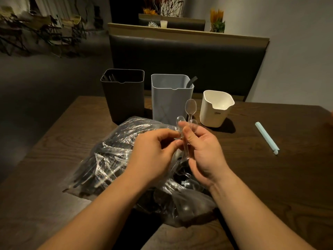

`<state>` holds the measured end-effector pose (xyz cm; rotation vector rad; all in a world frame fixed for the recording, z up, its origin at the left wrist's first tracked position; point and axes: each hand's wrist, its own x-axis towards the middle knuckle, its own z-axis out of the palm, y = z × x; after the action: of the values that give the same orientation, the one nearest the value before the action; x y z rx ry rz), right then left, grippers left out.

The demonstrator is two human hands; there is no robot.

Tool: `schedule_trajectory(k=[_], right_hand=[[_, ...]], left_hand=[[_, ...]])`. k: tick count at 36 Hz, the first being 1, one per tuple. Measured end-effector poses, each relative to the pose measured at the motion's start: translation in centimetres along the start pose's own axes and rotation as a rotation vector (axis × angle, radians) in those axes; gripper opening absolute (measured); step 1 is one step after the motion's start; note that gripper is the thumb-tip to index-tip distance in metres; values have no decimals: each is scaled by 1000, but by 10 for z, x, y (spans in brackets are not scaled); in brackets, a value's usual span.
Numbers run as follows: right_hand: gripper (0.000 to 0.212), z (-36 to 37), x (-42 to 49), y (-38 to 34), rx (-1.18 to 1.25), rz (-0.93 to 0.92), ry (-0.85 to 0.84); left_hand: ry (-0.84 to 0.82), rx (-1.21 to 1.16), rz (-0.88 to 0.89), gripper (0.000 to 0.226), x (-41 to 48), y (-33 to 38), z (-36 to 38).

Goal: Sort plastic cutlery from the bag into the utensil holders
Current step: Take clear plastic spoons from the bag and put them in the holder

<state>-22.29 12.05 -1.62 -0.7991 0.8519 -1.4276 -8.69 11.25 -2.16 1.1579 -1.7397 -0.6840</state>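
Right hand (203, 150) grips several clear spoons (190, 107) above the bag (108, 159), left hand (153, 152) pinching one handle.

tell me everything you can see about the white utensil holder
The white utensil holder is a short, cream-white tub, apparently smooth plastic, with rounded corners. Its front rim dips to a small notch, and a small dark print below is unreadable. It stands upright on the dark wooden table, rightmost of three, apart from the grey holder. No cutlery shows inside; only the table touches it.
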Motion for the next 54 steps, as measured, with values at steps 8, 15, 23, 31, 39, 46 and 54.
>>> schedule_trajectory(k=[8,15,23,31,39,46,54], right_hand=[[26,7,-7,2,95,56,-36],[32,0,-1,6,-100,-17,-26],[43,-4,-7,10,-849,-349,145],[35,2,-4,14,-737,-270,87],[28,1,-4,15,-479,-170,4],[27,-3,-2,14,-226,17,5],[13,-4,-3,13,-207,16,118]], left_hand=[[12,-157,-39,27,-4,-1,9],[50,-216,-93,24,-5,-2,12],[117,-228,-144,20,0,-11,10],[112,-299,-180,28,-2,-11,12],[47,-503,-180,27,-5,-7,13],[28,-641,-180,26,-4,-6,11],[72,-652,-167,25,-2,-6,8]])
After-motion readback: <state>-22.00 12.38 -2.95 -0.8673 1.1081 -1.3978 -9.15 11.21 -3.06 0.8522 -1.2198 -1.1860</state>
